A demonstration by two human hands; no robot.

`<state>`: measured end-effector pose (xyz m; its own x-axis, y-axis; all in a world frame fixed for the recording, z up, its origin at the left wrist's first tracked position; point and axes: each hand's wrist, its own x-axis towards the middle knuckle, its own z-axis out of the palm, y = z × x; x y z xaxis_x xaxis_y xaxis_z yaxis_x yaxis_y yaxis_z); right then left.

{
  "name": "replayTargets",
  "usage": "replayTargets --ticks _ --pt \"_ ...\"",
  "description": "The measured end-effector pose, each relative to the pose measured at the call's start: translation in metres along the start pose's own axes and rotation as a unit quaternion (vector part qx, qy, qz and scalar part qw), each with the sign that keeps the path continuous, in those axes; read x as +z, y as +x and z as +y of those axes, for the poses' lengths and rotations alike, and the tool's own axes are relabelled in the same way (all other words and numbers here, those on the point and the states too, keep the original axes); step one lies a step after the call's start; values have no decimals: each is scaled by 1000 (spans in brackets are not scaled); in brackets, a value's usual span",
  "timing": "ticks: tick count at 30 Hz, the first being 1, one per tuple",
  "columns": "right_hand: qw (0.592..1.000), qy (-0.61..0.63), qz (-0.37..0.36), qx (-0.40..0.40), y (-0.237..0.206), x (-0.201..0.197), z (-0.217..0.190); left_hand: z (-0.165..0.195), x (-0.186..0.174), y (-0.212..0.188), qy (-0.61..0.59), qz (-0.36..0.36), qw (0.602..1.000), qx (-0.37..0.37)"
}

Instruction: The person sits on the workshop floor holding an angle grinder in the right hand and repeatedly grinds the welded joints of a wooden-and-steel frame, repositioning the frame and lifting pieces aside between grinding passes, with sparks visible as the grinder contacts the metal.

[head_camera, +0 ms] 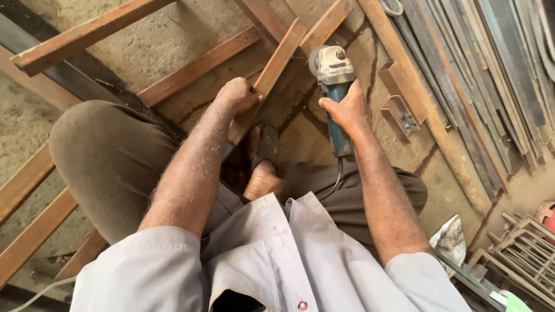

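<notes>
My left hand grips a rusty brown square steel tube that slants up to the right, part of a welded frame lying on the floor. My right hand is closed around the blue body of an angle grinder. Its pale grey head sits right next to the tube, near where it meets another rusty bar. The grinder's cable runs down toward my lap. A sandalled foot rests below the tube, between my knees.
More rusty frame bars cross the cracked concrete floor at left. Short tube offcuts lie to the right of the grinder. Long steel strips and bars are stacked at the right. A small metal grille frame lies at the lower right.
</notes>
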<state>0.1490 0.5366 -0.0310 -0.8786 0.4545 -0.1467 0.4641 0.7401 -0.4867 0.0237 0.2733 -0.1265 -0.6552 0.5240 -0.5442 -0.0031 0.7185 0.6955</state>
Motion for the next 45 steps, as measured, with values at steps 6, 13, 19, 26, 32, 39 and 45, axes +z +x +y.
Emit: replayTargets --ticks 6,13,19,26,32,39,45 --pt "999 -31 -18 -33 30 16 -28 19 7 -31 79 9 996 -27" --pt "995 -71 -24 -61 40 34 -52 22 17 -29 70 55 996 -30" --pt "997 -60 -23 -37 48 33 -47 16 28 -22 66 77 995 -25" --pt "997 -63 9 -53 80 24 -56 20 28 -20 79 37 995 -55" --pt "997 -45 -25 -56 52 32 -49 17 33 -17 74 70 994 -45" --pt "998 -54 11 -29 96 21 -54 18 27 -22 76 37 995 -55" --pt "998 -47 -7 -42 87 27 -49 16 32 -22 86 48 994 -48"
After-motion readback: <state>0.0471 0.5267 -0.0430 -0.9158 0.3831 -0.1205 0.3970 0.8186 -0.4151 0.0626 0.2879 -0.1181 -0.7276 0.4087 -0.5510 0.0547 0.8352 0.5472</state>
